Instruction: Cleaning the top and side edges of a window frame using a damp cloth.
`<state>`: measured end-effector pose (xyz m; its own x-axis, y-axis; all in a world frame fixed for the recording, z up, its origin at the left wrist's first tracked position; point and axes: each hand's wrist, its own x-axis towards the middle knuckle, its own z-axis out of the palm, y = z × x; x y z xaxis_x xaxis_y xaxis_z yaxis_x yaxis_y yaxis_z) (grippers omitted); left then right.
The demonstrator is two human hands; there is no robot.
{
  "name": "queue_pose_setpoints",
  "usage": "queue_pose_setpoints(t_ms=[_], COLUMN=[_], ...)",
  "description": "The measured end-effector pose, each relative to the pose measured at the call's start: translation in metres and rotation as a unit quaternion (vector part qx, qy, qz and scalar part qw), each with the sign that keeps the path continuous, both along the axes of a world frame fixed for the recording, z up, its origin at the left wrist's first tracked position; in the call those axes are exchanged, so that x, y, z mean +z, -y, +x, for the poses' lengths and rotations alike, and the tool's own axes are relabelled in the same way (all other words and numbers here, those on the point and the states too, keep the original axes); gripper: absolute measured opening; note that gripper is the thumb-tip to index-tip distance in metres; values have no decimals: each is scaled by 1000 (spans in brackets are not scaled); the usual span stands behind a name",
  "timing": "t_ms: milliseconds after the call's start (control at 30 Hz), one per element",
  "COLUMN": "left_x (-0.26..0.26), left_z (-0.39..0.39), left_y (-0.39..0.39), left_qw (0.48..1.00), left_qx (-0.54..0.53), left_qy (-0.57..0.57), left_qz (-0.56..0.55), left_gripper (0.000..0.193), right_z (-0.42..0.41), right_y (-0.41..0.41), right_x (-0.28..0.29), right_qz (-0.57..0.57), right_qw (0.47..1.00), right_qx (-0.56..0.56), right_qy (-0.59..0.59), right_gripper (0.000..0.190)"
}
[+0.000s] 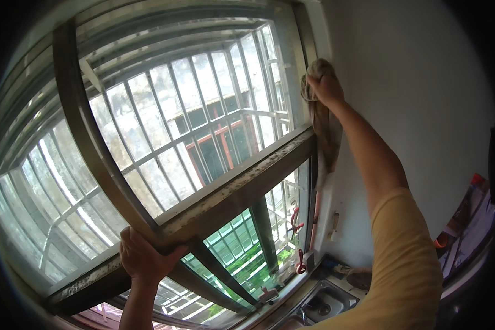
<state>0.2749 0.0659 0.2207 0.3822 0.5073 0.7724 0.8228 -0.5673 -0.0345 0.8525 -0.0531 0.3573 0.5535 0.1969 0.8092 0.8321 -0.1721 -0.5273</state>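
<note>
Dirt and dark specks lie along the top of the window's horizontal crossbar (239,179). My left hand (144,255) grips this bar where the upright mullion (86,123) meets it, thumb spread to the right. Up at the right side of the window frame (305,37), my right hand (328,88) holds a bunched brownish cloth (326,140) against the jamb. The cloth's loose end hangs down along the frame's edge, past the crossbar. Part of the frame behind the cloth and hand is hidden.
Metal security bars (181,99) stand outside the glass. Below right are a stainless steel sink (334,299) and a faucet (303,315). Red-handled scissors (295,220) and a red hanging item (300,264) are by the lower pane. A white wall (412,82) borders the window.
</note>
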Motion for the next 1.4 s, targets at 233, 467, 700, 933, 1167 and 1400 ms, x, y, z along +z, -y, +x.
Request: queue_pose_setpoints(t_ms=[233, 467, 700, 933, 1167, 1400], left_x=[-11, -7, -6, -2, -3, -3], left_z=[-11, -9, -10, -6, -8, -5], left_y=[-8, -4, -6, -1, -3, -4], left_qw=[995, 1000, 995, 998, 997, 994], left_qx=[-1, -5, -41, -34, -53, -69], left_qy=[-11, 9, 5, 7, 4, 8], left_qz=[100, 10, 87, 56, 60, 83], left_gripper=[113, 113, 107, 108, 109, 109], right_z=[-42, -30, -39, -60, -90, -142], right_y=[-10, -8, -25, -21, -20, -31], right_x=[-61, -110, -122, -112, -111, -122], right_qz=[-147, -102, -163, -186, -221, -131], right_qw=[938, 974, 979, 980, 971, 991], right_qx=[-258, -202, -123, -26, -19, 8], right_qy=[180, 27, 17, -72, -93, -29], right_gripper=[64, 63, 94, 71, 72, 54])
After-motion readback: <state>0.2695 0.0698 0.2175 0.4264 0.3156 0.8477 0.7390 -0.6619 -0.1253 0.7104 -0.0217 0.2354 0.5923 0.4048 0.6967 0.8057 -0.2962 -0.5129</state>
